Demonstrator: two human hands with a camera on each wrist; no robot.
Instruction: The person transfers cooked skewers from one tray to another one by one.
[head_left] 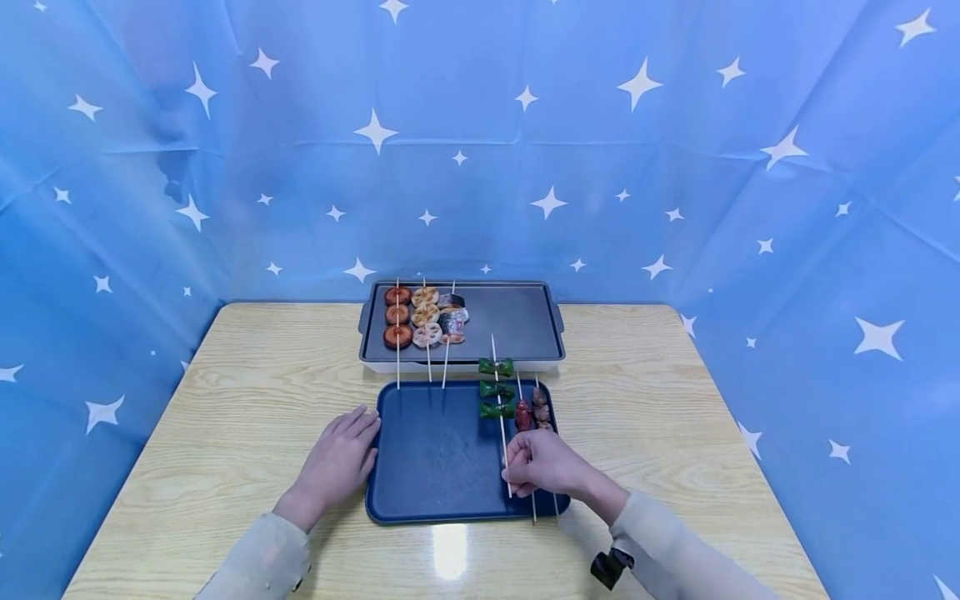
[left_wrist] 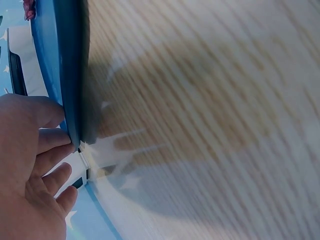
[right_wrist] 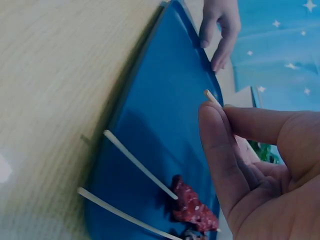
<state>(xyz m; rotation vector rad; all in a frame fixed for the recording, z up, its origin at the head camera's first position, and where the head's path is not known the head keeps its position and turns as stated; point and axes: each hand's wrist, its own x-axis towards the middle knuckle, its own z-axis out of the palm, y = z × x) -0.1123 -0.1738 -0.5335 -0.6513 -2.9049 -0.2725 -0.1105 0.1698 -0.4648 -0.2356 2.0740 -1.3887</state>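
My right hand (head_left: 543,462) pinches the bare lower end of a wooden skewer with several green pepper pieces (head_left: 497,389) between thumb and fingers. The skewer slants over the right part of a dark blue tray (head_left: 431,450), its tip reaching the front edge of the grill pan. In the right wrist view, the stick's end (right_wrist: 212,97) pokes out past the fingertips. Beside it on the tray lie a red meat skewer (head_left: 523,415) and a brown meat skewer (head_left: 541,408), partly behind the hand. My left hand (head_left: 341,454) rests with extended fingers against the tray's left rim.
Behind the tray stands a dark grill pan (head_left: 510,321) on a pale base. On its left half lie skewers of round reddish-brown slices (head_left: 397,315), lotus root (head_left: 426,315) and fish pieces (head_left: 452,320), their sticks overhanging the tray. A starry blue curtain (head_left: 465,208) encloses the wooden table (head_left: 247,400).
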